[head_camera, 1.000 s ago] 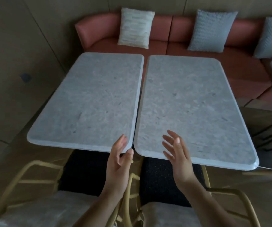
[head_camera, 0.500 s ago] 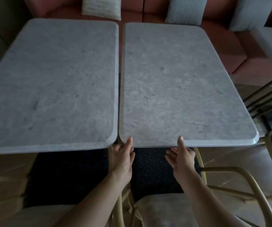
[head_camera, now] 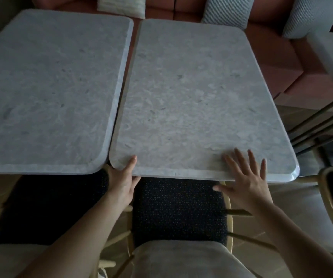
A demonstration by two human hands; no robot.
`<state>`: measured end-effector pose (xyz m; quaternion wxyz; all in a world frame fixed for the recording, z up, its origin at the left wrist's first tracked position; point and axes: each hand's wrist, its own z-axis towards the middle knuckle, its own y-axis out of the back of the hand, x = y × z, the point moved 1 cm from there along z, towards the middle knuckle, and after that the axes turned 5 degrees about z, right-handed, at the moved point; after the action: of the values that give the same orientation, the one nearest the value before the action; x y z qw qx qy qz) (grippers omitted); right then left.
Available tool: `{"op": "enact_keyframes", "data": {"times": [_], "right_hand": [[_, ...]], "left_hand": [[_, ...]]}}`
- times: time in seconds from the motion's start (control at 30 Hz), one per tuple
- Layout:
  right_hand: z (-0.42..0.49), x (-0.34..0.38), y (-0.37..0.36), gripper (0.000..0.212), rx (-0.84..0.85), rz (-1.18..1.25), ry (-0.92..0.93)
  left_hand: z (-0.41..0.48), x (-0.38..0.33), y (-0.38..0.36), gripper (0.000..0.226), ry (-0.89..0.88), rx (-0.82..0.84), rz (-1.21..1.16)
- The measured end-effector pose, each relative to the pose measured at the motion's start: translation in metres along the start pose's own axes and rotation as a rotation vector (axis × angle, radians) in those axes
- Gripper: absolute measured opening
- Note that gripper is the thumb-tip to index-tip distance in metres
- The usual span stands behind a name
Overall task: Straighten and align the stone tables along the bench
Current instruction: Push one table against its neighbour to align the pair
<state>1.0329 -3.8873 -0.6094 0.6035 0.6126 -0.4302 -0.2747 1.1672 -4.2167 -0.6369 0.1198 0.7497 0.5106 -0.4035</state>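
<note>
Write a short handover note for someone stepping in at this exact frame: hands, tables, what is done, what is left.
Left hand: grip on the right table's near-left corner, thumb on top.
Right hand: open, fingers spread flat over the same table's near edge.
Left table: untouched, close beside it; the gap widens toward the bench.
Done: hands placed.
Left: likely square the right table so edges run parallel and fronts line up.

Left hand (head_camera: 122, 181) curled in a grip, right hand (head_camera: 246, 181) flat, fingers spread.
</note>
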Motion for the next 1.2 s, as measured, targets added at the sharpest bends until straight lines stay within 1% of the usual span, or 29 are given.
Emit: {"op": "enact_keyframes", "data": {"times": [0.03,0.07,0.13,0.17,0.2,0.27,0.33,0.4,0.43,0.47,0.53,0.6,0.7,0.83,1.2], "right_hand": [[0.005,-0.010,-0.002,0.118,0.040,-0.057,0.039],[0.010,-0.016,-0.003,0.120,0.049,-0.087,0.060],[0.022,-0.022,-0.002,0.121,0.064,-0.122,0.069],[0.026,-0.023,-0.001,0.122,0.070,-0.138,0.069],[0.028,-0.023,-0.001,0.123,0.070,-0.146,0.070],[0.031,-0.026,-0.003,0.125,0.070,-0.147,0.082],[0.033,-0.027,-0.003,0.131,0.090,-0.132,0.101],[0.034,-0.027,-0.002,0.138,0.103,-0.139,0.117],[0.034,-0.027,-0.002,0.140,0.098,-0.157,0.124],[0.034,-0.026,-0.001,0.140,0.085,-0.176,0.134],[0.034,-0.027,-0.002,0.138,0.057,-0.199,0.163],[0.035,-0.028,-0.005,0.139,0.038,-0.221,0.186],[0.035,-0.027,-0.008,0.141,0.012,-0.237,0.209],[0.035,-0.026,-0.007,0.138,0.003,-0.244,0.193],[0.040,-0.029,-0.009,0.131,-0.004,-0.257,0.183]], "left_hand": [[-0.003,0.001,0.001,0.074,-0.054,-0.050,0.075],[-0.010,0.003,0.003,0.077,-0.140,-0.137,0.227],[-0.023,0.009,0.010,0.092,-0.351,-0.326,0.652],[-0.031,0.012,0.014,0.098,-0.496,-0.358,0.812],[-0.038,0.014,0.016,0.102,-0.664,-0.325,0.926],[-0.045,0.014,0.017,0.105,-0.970,-0.181,1.209],[-0.036,0.005,0.011,0.119,-1.177,-0.031,1.609],[-0.022,-0.007,-0.001,0.136,-1.225,0.149,1.926],[-0.015,-0.012,-0.007,0.139,-1.219,0.217,2.025],[-0.009,-0.015,-0.012,0.141,-1.217,0.250,2.086],[0.002,-0.017,-0.017,0.143,-1.247,0.247,2.125],[0.005,-0.014,-0.016,0.141,-1.266,0.226,2.114],[0.007,-0.006,-0.012,0.131,-1.304,0.169,2.078],[0.008,-0.003,-0.013,0.120,-1.380,0.129,2.037],[0.020,-0.002,-0.010,0.120,-1.425,0.100,2.036]]}}
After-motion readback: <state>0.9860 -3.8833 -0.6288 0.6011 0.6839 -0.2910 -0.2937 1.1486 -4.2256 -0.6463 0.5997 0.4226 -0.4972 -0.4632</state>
